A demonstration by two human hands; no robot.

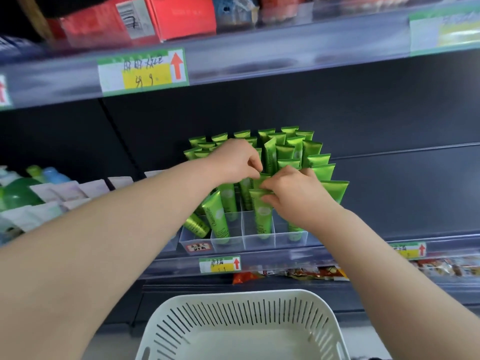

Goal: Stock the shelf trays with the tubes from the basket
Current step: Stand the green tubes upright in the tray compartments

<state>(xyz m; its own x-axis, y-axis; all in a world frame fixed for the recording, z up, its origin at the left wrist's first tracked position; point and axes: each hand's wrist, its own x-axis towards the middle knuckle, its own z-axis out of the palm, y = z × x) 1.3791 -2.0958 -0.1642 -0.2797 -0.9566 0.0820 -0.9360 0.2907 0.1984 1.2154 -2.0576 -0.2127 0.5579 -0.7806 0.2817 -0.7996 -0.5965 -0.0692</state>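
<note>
Several green tubes [291, 149] stand cap-down in a clear divided tray [233, 241] on the middle shelf. My left hand [233, 159] reaches over the tray and pinches the crimped top of a tube in the middle rows. My right hand [293, 190] pinches the flat top of a front green tube [261, 211] that stands in a front compartment. One tube [197, 224] lies tilted at the tray's front left. The white slotted basket [244, 323] sits below the shelf with no tubes visible in it.
White sachets [65, 193] and green and blue bottles [26, 183] fill the shelf to the left. Red boxes [145, 19] sit on the upper shelf. Price labels [142, 71] line the shelf edges. Snack packets [324, 272] lie on the shelf beneath.
</note>
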